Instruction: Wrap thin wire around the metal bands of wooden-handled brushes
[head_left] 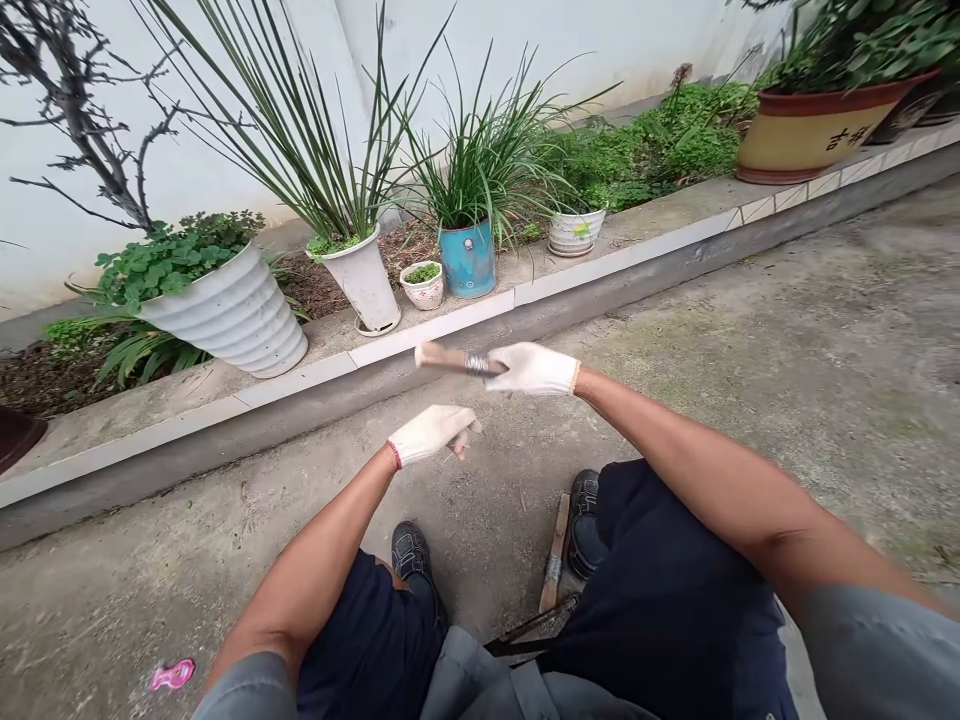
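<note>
My right hand [531,368], in a white glove, is closed around a hand tool with a pale wooden handle and a metal collar [453,359]. The handle points left, level, above the concrete ground. My left hand [433,431], also gloved, hangs just below and left of it with fingers curled loosely and nothing in it. A second wooden-handled tool [555,555] lies on the ground between my black shoes [411,553]. Its working end is hidden by my leg.
A tiled curb [442,330] runs across in front, carrying a ribbed white pot [232,315], a tall white pot [365,282], a small bowl pot [424,286], a blue pot [468,259] and a brown planter [814,130]. A pink scrap [172,676] lies at lower left.
</note>
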